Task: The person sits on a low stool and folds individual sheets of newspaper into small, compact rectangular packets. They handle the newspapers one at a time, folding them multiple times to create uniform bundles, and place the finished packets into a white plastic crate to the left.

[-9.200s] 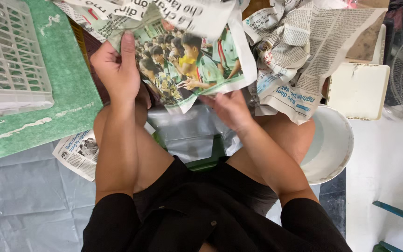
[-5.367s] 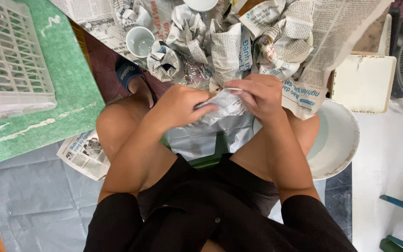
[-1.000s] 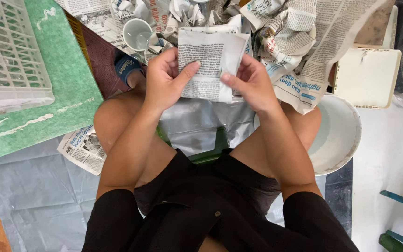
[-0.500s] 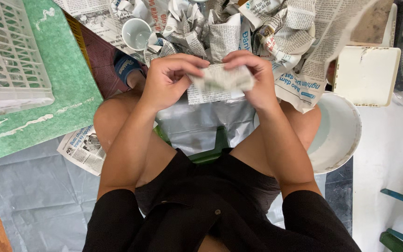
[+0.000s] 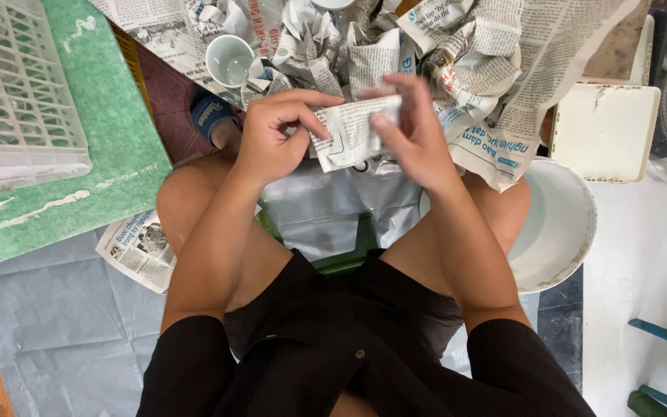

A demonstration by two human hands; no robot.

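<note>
Grey tarp floor (image 5: 55, 332), green board (image 5: 110, 147), newspaper heap (image 5: 457, 54), white bucket (image 5: 557, 224)

Thin grey newspaper bundle (image 5: 353, 131), matt and creased, pinched between bare left hand (image 5: 275, 139) and bare right hand (image 5: 411, 135). More crumpled newspaper (image 5: 496, 69) heaped behind, soft and wrinkly, with dull print. Shiny white cup (image 5: 229, 60), smooth like glazed pottery. Smooth white plastic bowl (image 5: 561, 232), a bit glossy. White plastic crate (image 5: 13, 100), hard, with a grid of holes. Green mat (image 5: 110, 170), rough and dull, with white smears. Grey plastic sheet (image 5: 63, 332), slightly shiny and wrinkled. Black cloth shorts (image 5: 349, 347), soft and matt. Flat white board (image 5: 604, 131), smooth, with grubby edges.
</note>
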